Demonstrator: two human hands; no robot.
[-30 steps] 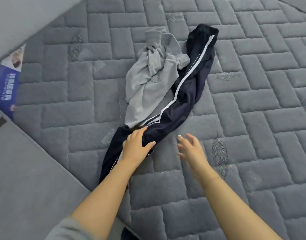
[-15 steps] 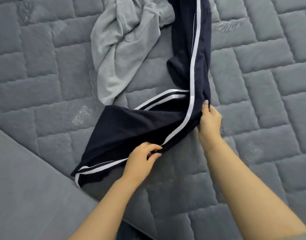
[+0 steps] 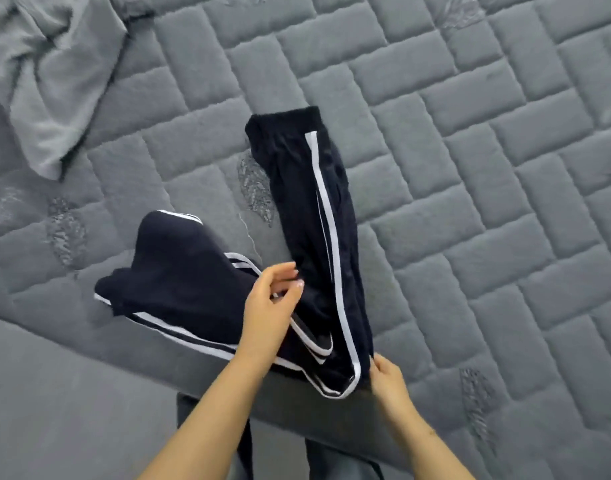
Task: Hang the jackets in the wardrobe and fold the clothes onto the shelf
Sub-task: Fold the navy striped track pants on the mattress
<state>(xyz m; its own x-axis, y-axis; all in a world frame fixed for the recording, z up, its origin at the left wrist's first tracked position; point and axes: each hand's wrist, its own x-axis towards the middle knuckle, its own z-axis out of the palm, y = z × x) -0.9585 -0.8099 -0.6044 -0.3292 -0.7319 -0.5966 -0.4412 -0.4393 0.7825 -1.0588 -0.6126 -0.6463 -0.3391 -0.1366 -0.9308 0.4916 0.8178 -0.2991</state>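
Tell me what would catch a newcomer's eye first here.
The dark striped trousers lie bent in a V mid-frame on the grey quilted mattress. The left hand rests on them at the bend, while the right hand pinches their near edge. A crumpled grey garment sits top left.

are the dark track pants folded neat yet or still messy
Not folded yet: the track pants lie bent on the mattress, one end bunched, the other stretched out.

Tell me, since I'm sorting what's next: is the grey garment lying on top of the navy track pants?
No, the grey garment lies apart at the upper left of the mattress, clear of the navy track pants.
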